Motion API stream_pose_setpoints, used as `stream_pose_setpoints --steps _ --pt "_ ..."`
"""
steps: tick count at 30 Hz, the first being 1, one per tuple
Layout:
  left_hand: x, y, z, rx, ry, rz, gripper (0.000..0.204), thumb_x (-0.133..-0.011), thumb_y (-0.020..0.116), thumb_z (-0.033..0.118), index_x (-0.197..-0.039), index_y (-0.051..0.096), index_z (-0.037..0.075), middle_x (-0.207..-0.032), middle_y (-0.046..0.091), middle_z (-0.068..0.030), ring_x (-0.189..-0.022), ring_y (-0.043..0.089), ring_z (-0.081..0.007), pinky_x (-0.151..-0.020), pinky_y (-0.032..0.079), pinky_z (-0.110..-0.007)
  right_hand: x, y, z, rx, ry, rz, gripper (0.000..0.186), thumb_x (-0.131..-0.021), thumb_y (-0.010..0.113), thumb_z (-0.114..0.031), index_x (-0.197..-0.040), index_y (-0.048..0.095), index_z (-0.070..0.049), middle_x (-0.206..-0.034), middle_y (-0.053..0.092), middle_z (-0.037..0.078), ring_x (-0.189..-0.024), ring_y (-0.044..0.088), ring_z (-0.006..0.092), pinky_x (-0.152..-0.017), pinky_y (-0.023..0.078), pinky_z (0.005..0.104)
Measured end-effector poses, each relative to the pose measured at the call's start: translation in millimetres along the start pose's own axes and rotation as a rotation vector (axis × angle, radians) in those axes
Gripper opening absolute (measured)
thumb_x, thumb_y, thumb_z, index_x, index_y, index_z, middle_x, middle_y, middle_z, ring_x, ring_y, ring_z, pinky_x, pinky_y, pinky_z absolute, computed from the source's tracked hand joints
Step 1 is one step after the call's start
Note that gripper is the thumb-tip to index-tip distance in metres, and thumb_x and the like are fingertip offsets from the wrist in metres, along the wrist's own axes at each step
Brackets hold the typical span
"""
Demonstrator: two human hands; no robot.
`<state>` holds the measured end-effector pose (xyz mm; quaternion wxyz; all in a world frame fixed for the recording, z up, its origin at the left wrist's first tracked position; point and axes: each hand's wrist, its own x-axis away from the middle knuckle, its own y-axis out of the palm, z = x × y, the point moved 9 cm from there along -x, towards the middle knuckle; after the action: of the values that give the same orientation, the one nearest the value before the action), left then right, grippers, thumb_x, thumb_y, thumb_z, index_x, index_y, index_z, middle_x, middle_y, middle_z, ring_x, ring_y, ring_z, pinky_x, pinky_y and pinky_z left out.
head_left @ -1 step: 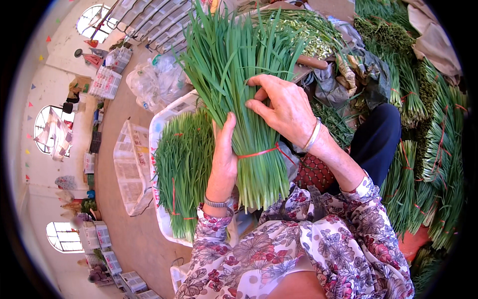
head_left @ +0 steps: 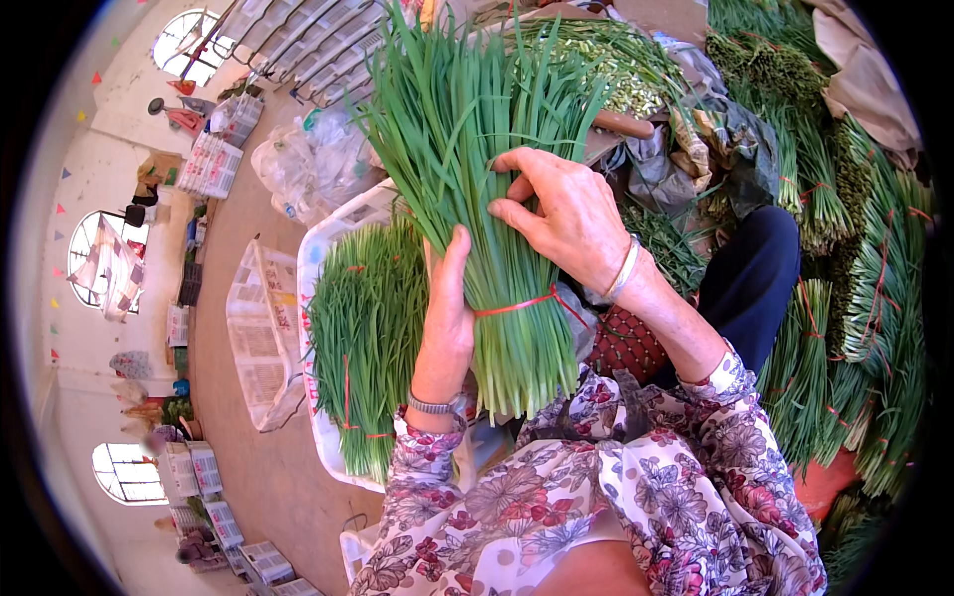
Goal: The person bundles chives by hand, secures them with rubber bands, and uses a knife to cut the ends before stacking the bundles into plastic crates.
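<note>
A thick bunch of garlic chives [head_left: 507,258] stands in front of me, leaf tips away and pale cut ends toward my body. A red tie rings its lower part. My left hand [head_left: 449,313] grips the bunch from the left side, thumb up along the stems and fingers hidden behind. On the upper right of the bunch, my right hand [head_left: 571,214] rests its index finger and thumb against the leaves. Those two tips are apart, with nothing plainly held between them. A bracelet circles each wrist.
Left of the bunch, a white crate [head_left: 316,397] holds more tied chives [head_left: 368,328]. Clear plastic bags [head_left: 313,164] and a flattened printed carton [head_left: 263,338] lie on the floor. Many tied bunches [head_left: 874,298] are piled at right. Loose chives [head_left: 636,84] and a dark plastic sheet [head_left: 661,174] lie ahead.
</note>
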<state>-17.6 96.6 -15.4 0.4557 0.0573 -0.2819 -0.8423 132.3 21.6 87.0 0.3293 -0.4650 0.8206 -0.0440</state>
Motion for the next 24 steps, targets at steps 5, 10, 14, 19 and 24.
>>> stream_pose_setpoints --steps 5,10,14,19,24 --pt "8 -1 -2 -0.049 0.061 -0.05 0.06 -0.089 0.067 0.022 -0.137 0.035 0.009 -0.131 0.05 -0.0084 -0.117 0.053 -0.022 -0.097 0.048 -0.038 0 7 4 -0.039 0.059 0.013 0.017 -0.079 0.069 -0.016 -0.092 0.062 -0.007 -0.077 0.063 0.008 -0.076 0.065 0.0279 -0.064 0.05 0.0407" --pt "7 5 -6 -0.004 0.022 -0.029 0.055 -0.087 0.065 0.015 -0.134 0.037 0.009 -0.128 0.052 -0.0084 -0.114 0.054 -0.0212 -0.097 0.048 -0.037 8 -1 1 -0.113 0.077 0.115 0.011 -0.08 0.069 -0.015 -0.087 0.063 -0.009 -0.077 0.061 0.007 -0.072 0.063 0.0268 -0.062 0.048 0.0386" --pt "9 14 0 0.06 0.017 0.019 0.05 -0.088 0.062 0.013 -0.132 0.04 0.008 -0.123 0.054 -0.0083 -0.111 0.056 -0.0197 -0.096 0.048 -0.036 23 -18 -17 -0.039 -0.047 0.246 0.01 -0.081 0.069 -0.011 -0.088 0.063 -0.007 -0.078 0.059 0.008 -0.07 0.061 0.0269 -0.062 0.048 0.0368" --pt "14 12 2 0.075 0.009 0.074 0.046 -0.089 0.062 0.013 -0.131 0.044 0.01 -0.127 0.051 -0.0088 -0.118 0.053 -0.0199 -0.098 0.047 -0.035 43 -10 -24 -0.362 -0.174 0.24 0.008 -0.083 0.066 -0.003 -0.089 0.061 -0.001 -0.086 0.063 0.01 -0.074 0.065 0.0234 -0.064 0.052 0.0321" --pt "28 2 11 -0.547 0.246 -0.1 0.043 -0.091 0.06 0.015 -0.132 0.048 0.01 -0.13 0.049 -0.0087 -0.121 0.05 -0.0218 -0.098 0.047 -0.035 62 22 -33 -1.241 0.146 -0.199 0.01 -0.095 0.055 -0.004 -0.1 0.048 -0.001 -0.089 0.061 0.011 -0.076 0.064 0.014 -0.064 0.051 0.0259"
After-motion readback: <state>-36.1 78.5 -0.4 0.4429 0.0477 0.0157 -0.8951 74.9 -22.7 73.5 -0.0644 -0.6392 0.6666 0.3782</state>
